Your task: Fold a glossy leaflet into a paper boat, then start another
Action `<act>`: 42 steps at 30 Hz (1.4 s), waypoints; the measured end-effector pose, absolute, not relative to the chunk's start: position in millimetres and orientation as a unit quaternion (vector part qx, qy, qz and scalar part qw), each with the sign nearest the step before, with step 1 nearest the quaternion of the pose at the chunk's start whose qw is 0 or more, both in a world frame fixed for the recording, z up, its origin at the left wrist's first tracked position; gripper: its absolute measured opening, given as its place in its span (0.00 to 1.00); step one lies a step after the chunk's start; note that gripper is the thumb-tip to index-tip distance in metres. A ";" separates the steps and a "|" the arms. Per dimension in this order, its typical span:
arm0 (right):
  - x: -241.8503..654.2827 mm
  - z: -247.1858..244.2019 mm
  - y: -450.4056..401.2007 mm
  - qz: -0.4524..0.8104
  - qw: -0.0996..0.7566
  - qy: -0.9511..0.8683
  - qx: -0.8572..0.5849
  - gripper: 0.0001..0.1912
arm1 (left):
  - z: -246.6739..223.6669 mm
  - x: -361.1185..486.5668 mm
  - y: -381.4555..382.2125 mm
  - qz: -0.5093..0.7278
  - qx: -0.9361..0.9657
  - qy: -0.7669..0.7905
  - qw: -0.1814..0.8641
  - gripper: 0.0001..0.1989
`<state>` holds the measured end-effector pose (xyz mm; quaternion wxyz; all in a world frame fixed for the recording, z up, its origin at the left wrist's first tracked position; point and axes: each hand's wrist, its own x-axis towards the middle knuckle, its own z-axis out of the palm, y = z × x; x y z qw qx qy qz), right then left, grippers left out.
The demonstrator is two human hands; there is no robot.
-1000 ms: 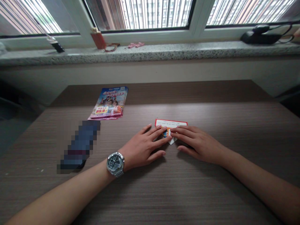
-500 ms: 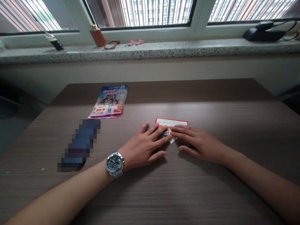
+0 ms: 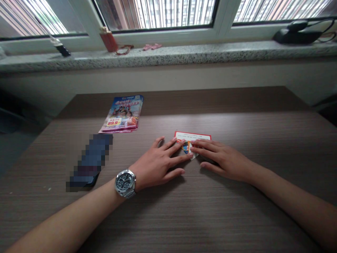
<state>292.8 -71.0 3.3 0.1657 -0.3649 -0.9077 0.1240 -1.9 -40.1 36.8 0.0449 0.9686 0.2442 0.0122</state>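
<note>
A folded paper leaflet [image 3: 193, 136] lies on the wooden table [image 3: 163, 218], white with a red border and a coloured print, its lower part coming to a point. My left hand [image 3: 160, 161] rests over its left side, fingers spread and fingertips on the paper. From the right, my right hand [image 3: 223, 158] lies with its outstretched fingers across the leaflet's right side. Both hands are flat and pinch nothing. My fingers cover much of the folded part. A steel wristwatch [image 3: 125, 183] sits on my left wrist.
Left of my hands, a stack of printed flyers [image 3: 123, 112] lies near a pixelated dark phone-like object [image 3: 91, 161]. Along the granite windowsill [image 3: 184, 56] are a red case [image 3: 108, 40], pink clips [image 3: 152, 46], a black-capped item [image 3: 62, 48] and a black device with a cable [image 3: 297, 35].
My left hand has shifted slightly to the left, showing a little more of the leaflet's coloured print. My right hand stays nearly in place on the paper.
</note>
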 end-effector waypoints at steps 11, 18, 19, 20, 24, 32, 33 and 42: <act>292.9 5.6 -72.9 0.125 0.166 -0.906 -0.369 0.29 | 30.9 -4.4 -28.9 0.025 0.961 0.260 0.089 0.23; 293.9 3.4 -71.9 0.118 0.157 -0.910 -0.365 0.29 | 29.6 -2.9 -29.7 0.065 0.952 0.282 0.097 0.22; 294.1 3.3 -71.8 0.118 0.157 -0.911 -0.363 0.29 | 29.8 -2.1 -30.0 0.066 0.951 0.287 0.098 0.22; 294.2 3.4 -71.7 0.118 0.157 -0.911 -0.362 0.29 | 29.9 -1.2 -30.3 0.067 0.949 0.293 0.097 0.22; 293.8 4.3 -72.0 0.118 0.153 -0.912 -0.363 0.29 | 28.5 1.8 -31.2 0.077 0.943 0.314 0.074 0.23; 292.4 6.4 -72.3 0.121 0.158 -0.909 -0.366 0.29 | 26.5 0.9 -30.6 0.090 0.935 0.343 0.002 0.22; 292.5 6.5 -72.3 0.121 0.159 -0.908 -0.368 0.29 | 27.0 0.4 -30.0 0.091 0.935 0.343 -0.006 0.22; 293.5 5.1 -72.2 0.126 0.153 -0.908 -0.370 0.30 | 26.6 2.0 -31.3 0.095 0.935 0.338 -0.042 0.21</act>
